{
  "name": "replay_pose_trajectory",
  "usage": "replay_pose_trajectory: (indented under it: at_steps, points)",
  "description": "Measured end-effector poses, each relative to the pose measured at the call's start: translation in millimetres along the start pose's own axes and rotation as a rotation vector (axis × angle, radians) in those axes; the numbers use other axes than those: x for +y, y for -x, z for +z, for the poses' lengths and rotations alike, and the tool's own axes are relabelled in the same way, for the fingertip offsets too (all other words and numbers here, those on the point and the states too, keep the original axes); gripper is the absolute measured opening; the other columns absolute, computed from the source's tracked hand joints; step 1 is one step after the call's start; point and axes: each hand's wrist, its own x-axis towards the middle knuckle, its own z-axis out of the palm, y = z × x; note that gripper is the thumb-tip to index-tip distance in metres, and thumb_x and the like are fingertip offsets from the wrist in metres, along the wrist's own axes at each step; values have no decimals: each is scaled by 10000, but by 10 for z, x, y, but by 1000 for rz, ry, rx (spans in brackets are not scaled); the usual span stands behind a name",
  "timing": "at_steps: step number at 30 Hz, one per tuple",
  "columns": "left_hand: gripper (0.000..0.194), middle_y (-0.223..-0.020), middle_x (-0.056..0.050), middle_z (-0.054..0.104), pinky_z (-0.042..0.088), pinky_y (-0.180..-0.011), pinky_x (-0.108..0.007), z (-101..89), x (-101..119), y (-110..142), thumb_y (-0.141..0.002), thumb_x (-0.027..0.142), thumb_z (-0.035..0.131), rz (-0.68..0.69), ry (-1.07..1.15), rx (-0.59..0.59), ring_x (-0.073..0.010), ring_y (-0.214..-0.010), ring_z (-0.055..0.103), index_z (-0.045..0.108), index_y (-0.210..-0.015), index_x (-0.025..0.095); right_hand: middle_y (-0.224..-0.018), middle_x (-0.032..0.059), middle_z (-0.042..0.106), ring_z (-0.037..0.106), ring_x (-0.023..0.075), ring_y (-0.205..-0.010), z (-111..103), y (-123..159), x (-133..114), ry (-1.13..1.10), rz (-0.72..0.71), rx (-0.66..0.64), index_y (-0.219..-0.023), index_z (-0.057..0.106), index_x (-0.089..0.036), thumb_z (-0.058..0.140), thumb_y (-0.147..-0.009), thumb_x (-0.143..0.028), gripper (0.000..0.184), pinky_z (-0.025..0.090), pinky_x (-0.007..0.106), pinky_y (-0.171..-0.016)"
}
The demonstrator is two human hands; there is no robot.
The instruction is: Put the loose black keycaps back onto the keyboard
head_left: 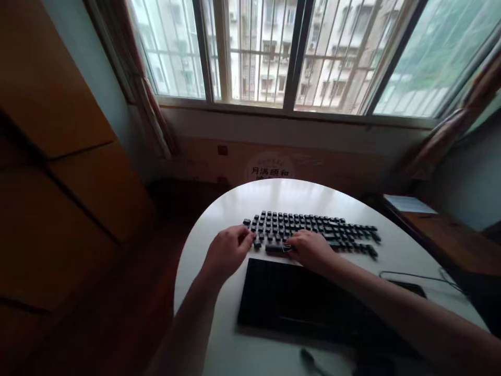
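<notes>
Rows of loose black keycaps [282, 223] are laid out on the white round table [211, 214]. My left hand [229, 249] is at the left end of the rows, its thumb and fingers drawn together; whatever is between them is hidden. My right hand [311, 249] is closed over the lower rows, with a thin wire tool [288, 248], seemingly a keycap puller, showing at its fingertips. The long spacebar keycap [274, 248] lies just beside those fingertips. Nearer me is a flat black rectangular slab [289, 297], crossed in part by my right forearm.
A dark-handled object [308, 358], blurred, lies near the table's front. To the right are a black flat device [409, 287] and a thin cable [415, 274]. A wooden cabinet [74, 183] stands left, a brown desk [450, 230] right, and a carton [219, 162] beneath the window.
</notes>
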Motion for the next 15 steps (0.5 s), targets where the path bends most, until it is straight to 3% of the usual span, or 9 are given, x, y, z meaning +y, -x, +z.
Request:
replay_pose_trajectory:
  at_steps: [10,15]
  points:
    - [254,-720,-10,660,363,-638,-279,-36,14,-22,-911,353,510,21,20,4,-169,-684,582,663,-776,201,-1008,57,729,639,228,-988,-57,-17,-60,12,9,-22,-1011,734,-246,626,-886,-332,185,459,284,-805]
    - [275,-716,-13,668,368,-635,-274,-40,19,-31,-912,360,501,36,28,17,-164,-671,583,669,-774,193,-965,46,732,643,227,-951,-70,-9,-71,32,-7,5,-925,730,-235,630,-878,-325,143,460,277,-766]
